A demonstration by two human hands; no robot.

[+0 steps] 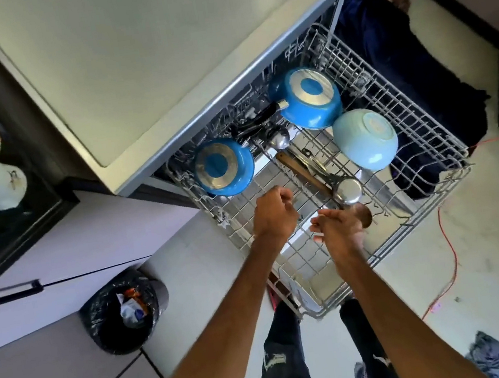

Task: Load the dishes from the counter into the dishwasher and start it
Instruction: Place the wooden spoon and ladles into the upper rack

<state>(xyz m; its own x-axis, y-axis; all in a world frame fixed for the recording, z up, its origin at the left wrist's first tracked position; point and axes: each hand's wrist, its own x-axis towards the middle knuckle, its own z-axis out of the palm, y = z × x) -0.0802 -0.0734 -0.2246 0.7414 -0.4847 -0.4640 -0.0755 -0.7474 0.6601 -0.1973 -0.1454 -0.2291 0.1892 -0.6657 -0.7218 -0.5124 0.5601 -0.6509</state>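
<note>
We find the grey wire dishwasher rack pulled out, carrying an inverted blue saucepan, a second blue saucepan, an inverted pale blue bowl, and a wooden-handled spoon lying under a steel ladle. The left hand is over the rack's centre with its fingers curled; we cannot tell whether it holds anything. The right hand, blurred, has loosely extended fingers just beside the spoon's bowl and grips nothing.
</note>
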